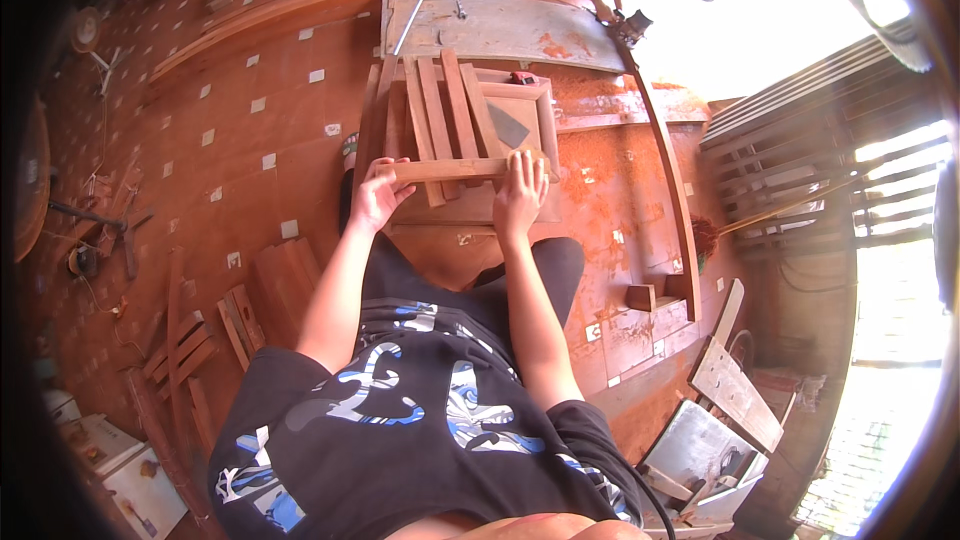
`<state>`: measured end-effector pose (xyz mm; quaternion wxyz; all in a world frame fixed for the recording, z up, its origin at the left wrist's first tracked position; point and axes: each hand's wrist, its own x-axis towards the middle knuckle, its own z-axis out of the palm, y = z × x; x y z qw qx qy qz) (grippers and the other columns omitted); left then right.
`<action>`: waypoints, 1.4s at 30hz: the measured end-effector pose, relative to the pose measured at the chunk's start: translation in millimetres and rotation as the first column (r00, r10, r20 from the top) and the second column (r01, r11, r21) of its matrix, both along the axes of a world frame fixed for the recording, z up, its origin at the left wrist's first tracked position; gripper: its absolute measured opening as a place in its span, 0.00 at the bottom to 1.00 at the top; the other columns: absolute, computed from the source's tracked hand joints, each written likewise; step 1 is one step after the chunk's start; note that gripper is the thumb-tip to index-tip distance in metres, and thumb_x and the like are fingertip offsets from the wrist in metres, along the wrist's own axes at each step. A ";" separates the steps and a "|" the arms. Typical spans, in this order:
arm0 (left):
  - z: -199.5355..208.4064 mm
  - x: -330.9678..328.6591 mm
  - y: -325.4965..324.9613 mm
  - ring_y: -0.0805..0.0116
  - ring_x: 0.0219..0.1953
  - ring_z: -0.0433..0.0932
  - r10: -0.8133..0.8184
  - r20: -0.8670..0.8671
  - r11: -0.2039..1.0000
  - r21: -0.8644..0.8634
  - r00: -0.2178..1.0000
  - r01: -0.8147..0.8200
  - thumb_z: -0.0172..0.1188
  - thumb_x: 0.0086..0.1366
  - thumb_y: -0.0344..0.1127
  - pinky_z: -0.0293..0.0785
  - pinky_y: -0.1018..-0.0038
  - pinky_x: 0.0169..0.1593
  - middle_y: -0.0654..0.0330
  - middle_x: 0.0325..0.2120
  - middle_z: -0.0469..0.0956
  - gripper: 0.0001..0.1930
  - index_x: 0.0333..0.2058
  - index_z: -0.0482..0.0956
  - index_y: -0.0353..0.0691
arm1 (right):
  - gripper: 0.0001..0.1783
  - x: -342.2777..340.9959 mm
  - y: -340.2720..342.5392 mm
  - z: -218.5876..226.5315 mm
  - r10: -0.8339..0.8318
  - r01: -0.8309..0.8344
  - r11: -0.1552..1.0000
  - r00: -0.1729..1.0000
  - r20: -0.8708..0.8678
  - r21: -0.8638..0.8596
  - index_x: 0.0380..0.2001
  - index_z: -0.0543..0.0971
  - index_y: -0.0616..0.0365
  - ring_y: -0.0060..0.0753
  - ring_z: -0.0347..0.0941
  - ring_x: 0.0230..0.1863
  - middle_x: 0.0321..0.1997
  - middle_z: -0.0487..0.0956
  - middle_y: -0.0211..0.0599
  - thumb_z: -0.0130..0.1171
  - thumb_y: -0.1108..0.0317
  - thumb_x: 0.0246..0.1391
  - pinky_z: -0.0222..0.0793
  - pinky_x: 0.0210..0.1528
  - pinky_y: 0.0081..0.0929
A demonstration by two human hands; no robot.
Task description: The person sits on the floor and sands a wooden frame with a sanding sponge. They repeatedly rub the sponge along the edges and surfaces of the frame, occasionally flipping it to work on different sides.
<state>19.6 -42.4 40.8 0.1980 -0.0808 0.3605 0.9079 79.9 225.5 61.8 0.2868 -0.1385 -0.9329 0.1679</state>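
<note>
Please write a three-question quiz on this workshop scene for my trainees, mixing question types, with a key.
1. True or false: the left hand and the right hand are at opposite ends of the same wooden strip.

2. Multiple choice: what colour is the small object by the far edge of the framed panel?
A. Yellow
B. Red
C. Green

3. Fill in "crosswise" or "parallel": the wooden strip between the hands runs ____ to the loose strips lying on the panel.

Key: 1. True. 2. B. 3. Crosswise.
</note>
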 end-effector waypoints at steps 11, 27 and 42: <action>-51.1 -20.0 -11.2 0.80 0.19 0.72 0.202 -0.124 0.660 -0.716 0.972 -0.228 0.47 0.76 0.66 0.63 0.81 0.19 0.67 0.27 0.77 0.29 0.41 0.79 0.43 | 0.30 10.3 -136.4 26.7 0.671 -0.676 0.737 0.734 0.110 0.017 0.62 0.79 0.50 0.43 0.63 0.76 0.71 0.75 0.34 0.57 0.70 0.54 0.55 0.77 0.49; -5.0 -10.1 16.9 0.81 0.20 0.63 0.069 -0.039 0.713 -0.697 0.997 -0.077 0.43 0.77 0.65 0.59 0.80 0.22 0.71 0.24 0.69 0.26 0.47 0.77 0.50 | 0.28 -5.7 -107.4 8.1 0.511 -0.511 0.859 0.860 0.018 0.024 0.64 0.77 0.49 0.49 0.66 0.73 0.69 0.76 0.35 0.58 0.68 0.59 0.56 0.74 0.51; -10.4 -3.0 23.1 0.79 0.16 0.61 0.130 0.021 0.856 -0.507 0.991 -0.101 0.45 0.77 0.65 0.59 0.76 0.19 0.68 0.21 0.67 0.26 0.47 0.73 0.47 | 0.30 -11.7 -35.9 5.8 0.095 -0.094 0.994 0.995 -0.012 0.060 0.61 0.78 0.57 0.54 0.68 0.71 0.67 0.78 0.41 0.55 0.76 0.52 0.54 0.75 0.53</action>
